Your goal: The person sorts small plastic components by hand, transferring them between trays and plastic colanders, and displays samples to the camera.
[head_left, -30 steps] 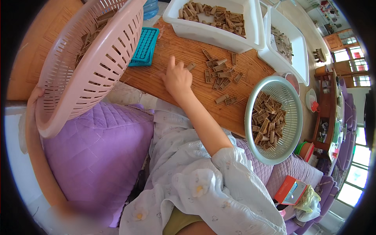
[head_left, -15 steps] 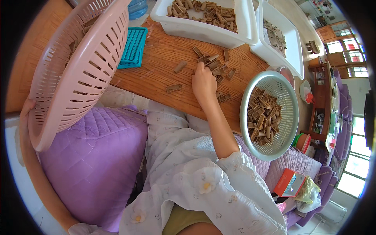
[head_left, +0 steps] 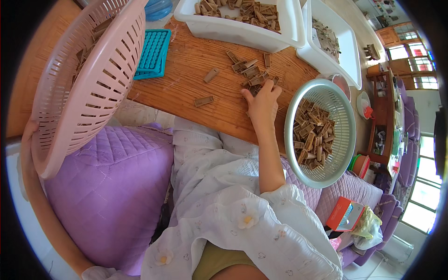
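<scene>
At the far left, my left hand (head_left: 31, 133) is closed on the rim of a tilted pink slotted basket (head_left: 100, 88); its fingertips are partly hidden behind the basket. Brown pieces (head_left: 86, 53) show inside that basket. Over the near right side of a small pile of brown, trough-shaped pieces (head_left: 250, 71) on the wooden table (head_left: 186, 65), my right hand (head_left: 263, 106) reaches down with thumb and fingers apart. Some pieces lie under its fingertips. Two loose pieces (head_left: 204, 101) rest left of the pile. A grey-green colander (head_left: 349, 135) full of similar pieces stands to the right.
Beyond the pile stands a white tub (head_left: 233, 35) of brown pieces, beside another white tub (head_left: 347, 63) with flat grey-brown bits. Stacked teal trays (head_left: 153, 53) lie near the pink basket. A purple quilted cover (head_left: 109, 186) is below it, and an orange-red box (head_left: 345, 214) sits lower right.
My right hand has moved right from the middle of the pile to its near right side, and its fingers have spread. The pink basket sits slightly farther left in the view, still held.
</scene>
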Motion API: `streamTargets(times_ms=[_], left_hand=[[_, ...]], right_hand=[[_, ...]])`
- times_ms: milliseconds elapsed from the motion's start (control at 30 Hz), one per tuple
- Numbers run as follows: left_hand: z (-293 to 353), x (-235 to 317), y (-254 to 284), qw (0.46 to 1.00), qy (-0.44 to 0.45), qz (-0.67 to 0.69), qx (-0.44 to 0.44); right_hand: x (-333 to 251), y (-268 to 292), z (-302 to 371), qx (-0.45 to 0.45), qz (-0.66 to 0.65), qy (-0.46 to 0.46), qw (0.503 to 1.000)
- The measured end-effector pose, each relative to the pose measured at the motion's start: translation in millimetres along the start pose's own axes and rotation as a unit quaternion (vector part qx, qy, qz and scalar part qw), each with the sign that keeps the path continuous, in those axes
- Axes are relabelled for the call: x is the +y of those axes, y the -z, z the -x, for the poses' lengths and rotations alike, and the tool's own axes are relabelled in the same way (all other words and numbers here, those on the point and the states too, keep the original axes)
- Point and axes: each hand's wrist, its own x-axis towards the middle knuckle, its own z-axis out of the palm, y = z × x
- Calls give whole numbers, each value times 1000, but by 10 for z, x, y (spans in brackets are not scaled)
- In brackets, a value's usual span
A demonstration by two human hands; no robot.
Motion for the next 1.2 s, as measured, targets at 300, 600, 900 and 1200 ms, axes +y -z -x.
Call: streamTargets(times_ms=[300, 600, 900, 1200], left_hand=[[61, 1, -109, 988, 63, 115, 81], [51, -40, -120, 986, 78, 108, 98], [49, -34, -26, 991, 68, 73, 95], [-19, -49, 15, 998, 33, 57, 17]], right_hand=[[25, 21, -97, -17, -5, 15, 1000], [-127, 1082, 818, -119, -286, 164, 937], [302, 1526, 688, 138, 15, 184, 973], [466, 156, 568, 83, 130, 253, 955]])
